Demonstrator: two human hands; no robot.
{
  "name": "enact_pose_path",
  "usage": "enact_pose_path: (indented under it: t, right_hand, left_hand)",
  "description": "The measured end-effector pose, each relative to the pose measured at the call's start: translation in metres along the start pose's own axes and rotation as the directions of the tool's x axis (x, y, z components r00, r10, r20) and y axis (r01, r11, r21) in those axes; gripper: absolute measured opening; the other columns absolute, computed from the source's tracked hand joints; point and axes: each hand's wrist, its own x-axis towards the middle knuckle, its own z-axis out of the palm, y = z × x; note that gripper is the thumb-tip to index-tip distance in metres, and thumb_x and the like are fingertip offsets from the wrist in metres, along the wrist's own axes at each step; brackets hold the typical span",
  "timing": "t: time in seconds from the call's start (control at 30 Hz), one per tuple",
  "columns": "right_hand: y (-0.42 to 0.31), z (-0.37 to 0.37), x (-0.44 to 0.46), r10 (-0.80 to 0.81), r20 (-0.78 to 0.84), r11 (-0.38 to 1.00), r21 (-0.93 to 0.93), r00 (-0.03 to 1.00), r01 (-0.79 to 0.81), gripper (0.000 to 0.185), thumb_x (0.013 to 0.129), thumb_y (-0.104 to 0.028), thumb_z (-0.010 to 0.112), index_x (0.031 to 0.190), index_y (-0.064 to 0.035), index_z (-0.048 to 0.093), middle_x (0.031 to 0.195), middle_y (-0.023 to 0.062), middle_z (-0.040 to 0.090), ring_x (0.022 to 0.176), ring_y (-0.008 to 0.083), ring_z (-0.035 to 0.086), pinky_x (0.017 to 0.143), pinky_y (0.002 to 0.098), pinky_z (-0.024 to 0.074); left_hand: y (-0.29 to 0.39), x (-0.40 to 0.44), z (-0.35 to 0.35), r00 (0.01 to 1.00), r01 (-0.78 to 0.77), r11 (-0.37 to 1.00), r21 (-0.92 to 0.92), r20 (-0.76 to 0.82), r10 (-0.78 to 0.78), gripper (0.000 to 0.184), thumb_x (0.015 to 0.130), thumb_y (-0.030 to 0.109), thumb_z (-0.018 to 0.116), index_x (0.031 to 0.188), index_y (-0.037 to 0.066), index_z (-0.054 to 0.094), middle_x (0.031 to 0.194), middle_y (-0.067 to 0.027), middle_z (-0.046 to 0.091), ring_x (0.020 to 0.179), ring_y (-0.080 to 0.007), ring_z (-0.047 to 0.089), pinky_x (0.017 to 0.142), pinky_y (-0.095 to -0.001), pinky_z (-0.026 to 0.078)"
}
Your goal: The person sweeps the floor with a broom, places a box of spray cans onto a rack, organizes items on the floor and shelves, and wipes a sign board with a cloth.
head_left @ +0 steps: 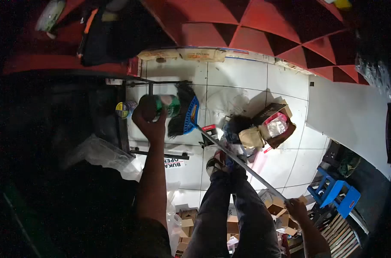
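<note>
One white tiled floor (288, 81) spreads below me. Across it slants the broom (191, 116), its handle's end wrapped by the right hand (295, 209), probably for reach. An open carton (285, 138) holds a clear-wrapped packet (277, 125). The left hand (150, 122) curls its fingers round a green container (172, 106), seemingly steadying it; I can't see its contents.

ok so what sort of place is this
Probably a small shop or its stockroom, though I can't be sure: there's a sign reading OPEN, cardboard boxes and a tiled floor.
</note>
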Motion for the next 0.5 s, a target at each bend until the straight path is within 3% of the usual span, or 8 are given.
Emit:
enact_pose_path:
  t: [0.13,0.2,0.23,0.3,0.4,0.43,0.47,0.5]
  right_hand:
    - [0.005,-0.001,0.018,-0.067,0.071,0.991,-0.111,0.995,0.075,0.027,0.088,-0.036,0.057,0.09,-0.0107,0.067,0.076,0.0171,0.065,0.075,0.0372,0.064,0.065,0.0449,0.0512]
    - [-0.013,-0.012,0.026,0.036,0.044,0.993,-0.113,0.998,-0.031,0.029,0.087,-0.038,0.058,0.086,-0.0104,0.066,0.073,0.0167,0.065,0.073,0.0374,0.064,0.063,0.0452,0.051]
    - [-0.013,-0.015,0.035,0.085,0.021,0.991,-0.106,0.996,-0.083,0.029,0.086,-0.039,0.059,0.084,-0.0103,0.066,0.072,0.0166,0.065,0.072,0.0375,0.063,0.063,0.0453,0.0509]
    - [0.011,-0.012,0.043,0.118,0.011,0.982,-0.147,0.993,-0.115,0.03,0.084,-0.04,0.06,0.084,-0.0102,0.065,0.072,0.0167,0.065,0.071,0.0375,0.063,0.062,0.0454,0.0508]
    - [0.036,-0.003,0.059,0.196,0.014,0.951,-0.246,0.981,-0.186,0.032,0.082,-0.041,0.061,0.082,-0.0099,0.065,0.072,0.0171,0.065,0.069,0.0375,0.063,0.061,0.0457,0.0506]
    - [0.037,-0.004,0.068,0.189,0.008,0.96,-0.213,0.982,-0.182,0.032,0.082,-0.042,0.061,0.082,-0.01,0.065,0.072,0.0169,0.065,0.069,0.0377,0.063,0.061,0.0457,0.0506]
    - [0.038,-0.005,0.075,0.181,0.001,0.967,-0.18,0.983,-0.178,0.032,0.081,-0.042,0.062,0.082,-0.0102,0.065,0.072,0.0168,0.065,0.068,0.0379,0.063,0.061,0.0457,0.0506]
    - [0.036,-0.007,0.078,0.178,-0.001,0.973,-0.149,0.984,-0.176,0.032,0.081,-0.042,0.062,0.081,-0.0103,0.065,0.072,0.0166,0.065,0.068,0.0381,0.063,0.061,0.0457,0.0506]
  left_hand:
    - [0.069,0.064,0.057,0.984,-0.178,0.964,0.196,0.015,0.178,0.06,0.061,0.015,0.085,0.111,0.002,0.053,0.109,-0.0127,0.054,0.104,-0.0292,0.053,0.089,-0.0425,0.046]
    - [0.044,0.109,0.078,0.961,-0.27,0.927,0.262,0.018,0.275,0.053,0.065,0.013,0.083,0.11,0.001,0.056,0.104,-0.0104,0.059,0.099,-0.0278,0.057,0.089,-0.0433,0.047]
    - [0.002,0.143,0.092,0.98,-0.199,0.98,-0.003,-0.01,0.199,0.047,0.067,0.013,0.082,0.106,0.0,0.058,0.099,-0.0094,0.06,0.096,-0.0274,0.057,0.089,-0.0425,0.047]
    - [-0.017,0.173,0.11,0.992,-0.124,0.954,-0.274,-0.01,0.126,0.042,0.069,0.013,0.08,0.102,0.0,0.059,0.095,-0.0085,0.06,0.094,-0.0271,0.057,0.089,-0.0416,0.046]
    - [0.0,0.206,0.114,0.817,-0.555,0.778,0.295,0.019,0.576,0.051,0.068,0.023,0.082,0.109,0.005,0.058,0.108,-0.017,0.061,0.101,-0.0313,0.057,0.091,-0.0411,0.043]
    - [-0.023,0.223,0.116,0.812,-0.562,0.774,0.292,0.016,0.583,0.051,0.068,0.023,0.082,0.109,0.005,0.058,0.108,-0.017,0.061,0.101,-0.0313,0.057,0.091,-0.0411,0.043]
    - [-0.047,0.247,0.118,0.687,-0.665,0.613,0.426,0.028,0.726,0.047,0.076,0.028,0.073,0.113,0.003,0.057,0.109,-0.0156,0.061,0.1,-0.0303,0.057,0.091,-0.0398,0.044]
    - [-0.058,0.261,0.118,0.741,-0.626,0.657,0.419,0.06,0.668,0.046,0.076,0.028,0.073,0.112,0.003,0.057,0.108,-0.0154,0.061,0.1,-0.0302,0.057,0.09,-0.0398,0.044]
